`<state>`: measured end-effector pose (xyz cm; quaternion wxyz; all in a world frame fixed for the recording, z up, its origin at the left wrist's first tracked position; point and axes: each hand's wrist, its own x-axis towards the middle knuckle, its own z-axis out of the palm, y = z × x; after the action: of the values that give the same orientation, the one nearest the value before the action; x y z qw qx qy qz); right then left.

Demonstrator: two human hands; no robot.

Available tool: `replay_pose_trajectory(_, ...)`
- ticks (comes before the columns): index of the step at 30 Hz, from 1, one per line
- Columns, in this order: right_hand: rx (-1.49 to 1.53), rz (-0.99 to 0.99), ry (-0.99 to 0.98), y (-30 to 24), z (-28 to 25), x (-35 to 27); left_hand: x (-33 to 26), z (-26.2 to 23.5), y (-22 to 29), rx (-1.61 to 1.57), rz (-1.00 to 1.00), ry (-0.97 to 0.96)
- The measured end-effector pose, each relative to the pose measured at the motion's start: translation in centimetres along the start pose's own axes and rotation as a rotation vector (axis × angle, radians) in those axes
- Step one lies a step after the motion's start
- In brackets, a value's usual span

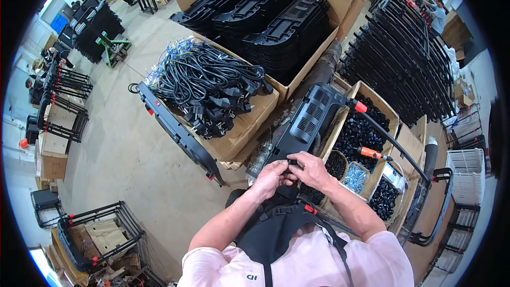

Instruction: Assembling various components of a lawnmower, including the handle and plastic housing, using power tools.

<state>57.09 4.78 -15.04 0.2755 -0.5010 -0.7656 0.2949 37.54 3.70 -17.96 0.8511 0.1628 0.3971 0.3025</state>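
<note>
Close together over the near end of a black plastic housing [308,118] with vent slots are my two hands. My left hand [271,176] has its fingers drawn in, thumb toward the right hand. My right hand [311,169] is bent over the same spot, its fingers pressed together. Something small and dark seems to sit between the fingertips, but it is too hidden to name. A black frame tube with a red end piece [360,106] runs along the right of the housing.
On the left, a carton [249,127] bears a heap of black power cords [207,82]. Behind it, a big carton [348,13] holds stacked black covers [287,24]. Bins of black knobs [366,127] and screws [355,178], with an orange power screwdriver [373,153], lie right.
</note>
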Motion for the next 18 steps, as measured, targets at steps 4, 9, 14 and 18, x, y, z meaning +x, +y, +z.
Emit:
replay_pose_trajectory(4,0.031,0.184,-0.039,-0.4,0.5,1.6,-1.5,-1.7,0.9,0.168,0.073,0.112)
replay_pose_trajectory(9,-0.049,0.082,0.013,0.2,3.2,3.6,-2.6,-4.3,1.6,0.189,0.165,0.321)
replay_pose_trajectory(14,-0.163,0.014,0.024,0.1,4.8,4.6,-2.3,-6.1,1.9,0.125,0.215,0.35)
replay_pose_trajectory(18,-0.178,-0.017,0.018,-0.1,4.6,4.9,-1.9,-5.9,2.2,0.129,0.204,0.335)
